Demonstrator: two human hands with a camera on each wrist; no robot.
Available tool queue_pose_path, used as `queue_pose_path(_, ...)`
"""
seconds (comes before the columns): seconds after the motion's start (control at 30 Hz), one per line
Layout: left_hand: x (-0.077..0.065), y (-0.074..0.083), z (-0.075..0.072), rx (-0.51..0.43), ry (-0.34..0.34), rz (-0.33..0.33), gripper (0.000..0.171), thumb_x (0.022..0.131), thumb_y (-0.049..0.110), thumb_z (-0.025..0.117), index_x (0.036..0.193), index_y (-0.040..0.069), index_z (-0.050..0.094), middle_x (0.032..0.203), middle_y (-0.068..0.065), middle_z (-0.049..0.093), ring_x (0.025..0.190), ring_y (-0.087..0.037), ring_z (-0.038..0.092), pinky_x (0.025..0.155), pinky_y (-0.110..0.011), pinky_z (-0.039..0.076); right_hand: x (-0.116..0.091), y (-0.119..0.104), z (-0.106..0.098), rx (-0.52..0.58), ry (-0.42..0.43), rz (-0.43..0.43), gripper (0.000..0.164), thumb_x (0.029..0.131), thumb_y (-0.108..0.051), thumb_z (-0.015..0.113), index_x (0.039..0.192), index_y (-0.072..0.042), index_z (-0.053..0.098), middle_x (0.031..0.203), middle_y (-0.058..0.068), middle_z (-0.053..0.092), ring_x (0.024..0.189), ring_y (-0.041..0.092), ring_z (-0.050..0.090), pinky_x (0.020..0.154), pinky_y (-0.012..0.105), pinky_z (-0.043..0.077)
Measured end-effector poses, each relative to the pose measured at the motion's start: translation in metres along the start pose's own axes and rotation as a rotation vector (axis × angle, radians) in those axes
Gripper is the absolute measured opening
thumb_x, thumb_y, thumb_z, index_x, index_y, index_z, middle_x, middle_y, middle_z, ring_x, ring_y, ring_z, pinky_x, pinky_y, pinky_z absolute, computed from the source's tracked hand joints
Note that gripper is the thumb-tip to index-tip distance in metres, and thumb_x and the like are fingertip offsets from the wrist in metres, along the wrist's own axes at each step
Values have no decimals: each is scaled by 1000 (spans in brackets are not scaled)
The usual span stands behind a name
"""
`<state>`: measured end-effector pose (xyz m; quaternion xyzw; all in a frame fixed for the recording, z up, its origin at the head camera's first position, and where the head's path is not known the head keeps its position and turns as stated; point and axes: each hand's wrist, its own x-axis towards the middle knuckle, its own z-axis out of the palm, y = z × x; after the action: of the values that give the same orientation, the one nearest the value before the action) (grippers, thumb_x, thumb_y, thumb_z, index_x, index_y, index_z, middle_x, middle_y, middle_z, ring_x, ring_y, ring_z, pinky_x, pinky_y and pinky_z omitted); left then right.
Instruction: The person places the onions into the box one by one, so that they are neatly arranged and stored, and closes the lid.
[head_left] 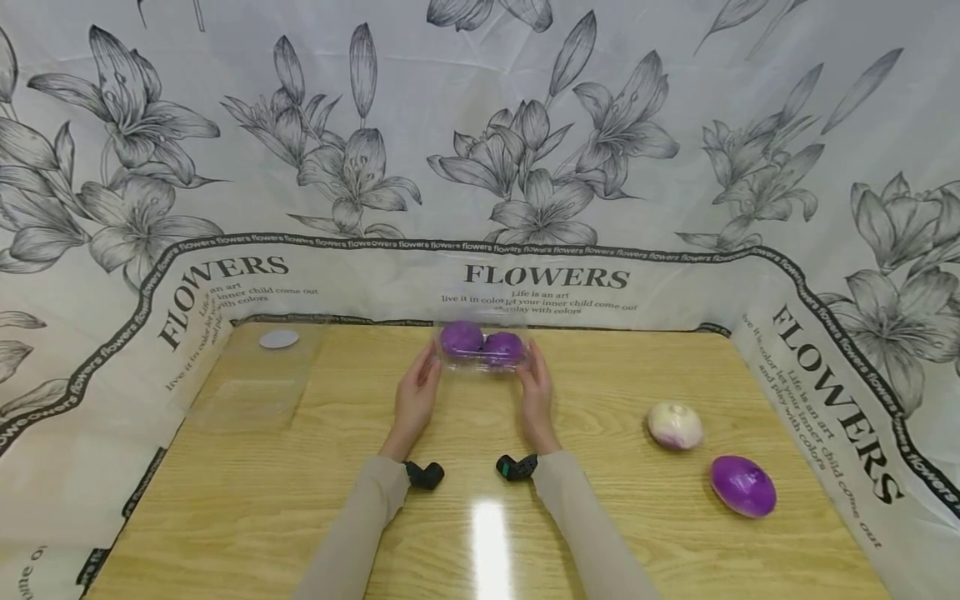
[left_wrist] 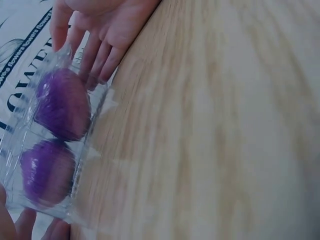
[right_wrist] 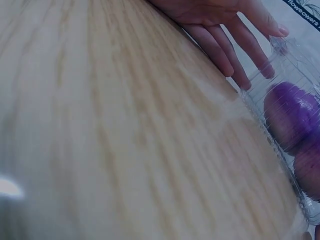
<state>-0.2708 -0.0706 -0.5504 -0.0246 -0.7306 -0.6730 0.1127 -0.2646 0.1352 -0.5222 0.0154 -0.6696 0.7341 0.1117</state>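
A clear plastic container (head_left: pixel 480 360) with two glossy purple round vegetables (head_left: pixel 462 338) side by side in it is at the far middle of the table. My left hand (head_left: pixel 417 392) holds its left end, and my right hand (head_left: pixel 536 392) its right end. In the left wrist view, the left thumb lies at the rim of the container (left_wrist: pixel 30 135), with the fingers lower along its end. Likewise, the right wrist view has the right thumb (right_wrist: pixel 278 31) on the rim and the fingers near the container's lower side.
To the right on the wooden table (head_left: pixel 600 500) lie a white-and-purple round vegetable (head_left: pixel 675 426) and a purple oval one (head_left: pixel 742 486). A clear, flat plastic piece (head_left: pixel 251 404) with a white oval label (head_left: pixel 279 339) is at the left. Flower-printed cloth (head_left: pixel 375 287) encloses the back and sides.
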Motion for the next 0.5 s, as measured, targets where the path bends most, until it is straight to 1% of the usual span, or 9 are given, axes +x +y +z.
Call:
queue_pose_path(0.07,1,0,0,1,-7,2,53,104,26,52,153,14,37,152,-3,44,135,-22,48,110,-32,41,4,10,-1,32,10,4,55,101,-1,44,152,5,26,156,23,32,143,38,32,118,47,28)
queue_pose_path(0.13,0,-1,-2,-1,-13,12,57,105,30,51,155,11,32,152,-5,45,135,-24,47,111,-37,40,6,19,-2,64,25,15,52,103,-5,46,151,4,29,154,23,37,141,37,35,117,47,30)
queue_pose_path(0.2,-3,-1,-4,-8,-22,10,60,105,33,48,156,8,29,152,-7,45,136,-25,46,113,-39,38,5,22,-1,83,51,18,49,103,-8,48,149,4,34,151,23,40,140,36,36,117,46,30)
queue_pose_path(0.27,-5,-1,-7,-18,-20,6,56,106,33,46,153,5,34,149,-10,48,135,-26,47,114,-41,37,4,23,0,87,71,19,46,103,-11,50,146,4,39,149,21,44,139,33,38,117,44,31)
queue_pose_path(0.33,-7,-1,-9,-20,-10,2,49,107,31,45,147,3,42,144,-13,52,134,-27,49,114,-41,37,3,23,1,83,92,19,45,103,-13,52,144,2,42,146,20,47,137,31,41,116,42,33)
queue_pose_path(0.4,-8,-1,-11,-4,-7,1,44,108,29,43,141,2,50,141,-16,55,133,-28,49,114,-42,36,2,23,2,78,118,11,44,102,-14,52,142,2,44,144,20,49,134,29,44,115,41,35)
queue_pose_path(0.5,-9,-1,-12,-1,-15,-7,43,108,29,41,139,2,54,140,-15,56,134,-28,49,115,-41,35,1,23,3,86,166,-2,42,102,-14,53,139,4,45,138,20,51,128,27,48,112,38,39)
